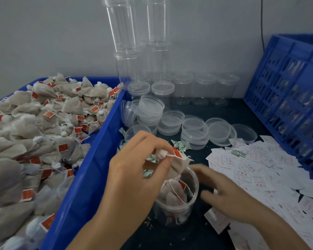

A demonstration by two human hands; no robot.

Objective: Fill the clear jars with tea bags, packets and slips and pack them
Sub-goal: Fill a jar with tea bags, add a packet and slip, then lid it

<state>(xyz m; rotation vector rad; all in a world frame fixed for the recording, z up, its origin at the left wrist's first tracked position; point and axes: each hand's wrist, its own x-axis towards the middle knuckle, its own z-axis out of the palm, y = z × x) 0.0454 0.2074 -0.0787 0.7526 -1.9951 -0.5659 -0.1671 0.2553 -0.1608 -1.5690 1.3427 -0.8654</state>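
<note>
A clear jar (177,208) stands on the dark table in front of me, partly filled with tea bags. My left hand (134,170) is above its rim, shut on a beige tea bag (179,165) with a red tag, which hangs into the jar's mouth. My right hand (222,193) is blurred, just right of the jar, fingers spread and holding nothing. White printed slips (257,170) lie to the right. Small green-and-white packets (181,144) lie behind the jar.
A blue bin (90,168) heaped with tea bags (40,123) fills the left. Clear lids (193,127) lie scattered behind, with empty jars (204,87) and tall stacked jars (123,33) against the wall. A blue crate (287,87) stands at the right.
</note>
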